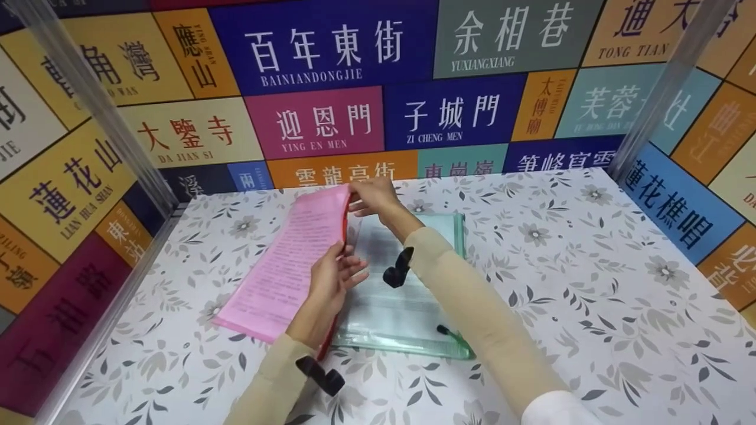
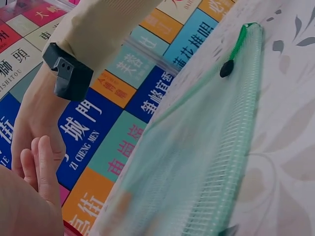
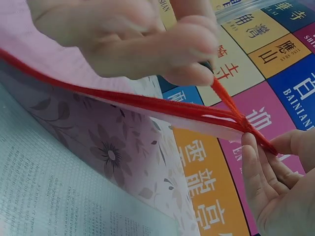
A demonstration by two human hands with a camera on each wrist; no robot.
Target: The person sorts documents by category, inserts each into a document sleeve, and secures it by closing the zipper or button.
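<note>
A pink mesh zipper bag (image 1: 283,254) with printed paper showing through stands tilted, its red zipper (image 3: 152,103) edge raised. At the far corner, my right hand (image 1: 375,198) pinches the zipper's end between thumb and fingers. Lower along that edge is my left hand (image 1: 333,274); in the right wrist view its thumb and finger pinch the orange-red zipper pull (image 3: 225,96), whose black tip is mostly hidden. The left hand's other fingers (image 2: 45,169) reach out loosely. Beside and partly behind the pink bag lies a green-edged mesh zipper bag (image 1: 401,301), also with printed pages inside.
The bags are on a table (image 1: 590,307) with a leaf-and-flower patterned cover. A black-tipped green zipper pull (image 2: 236,51) sits at the green bag's near right corner. Behind stands a wall (image 1: 325,53) of coloured street-name panels, with clear posts (image 1: 100,106) at the table's sides.
</note>
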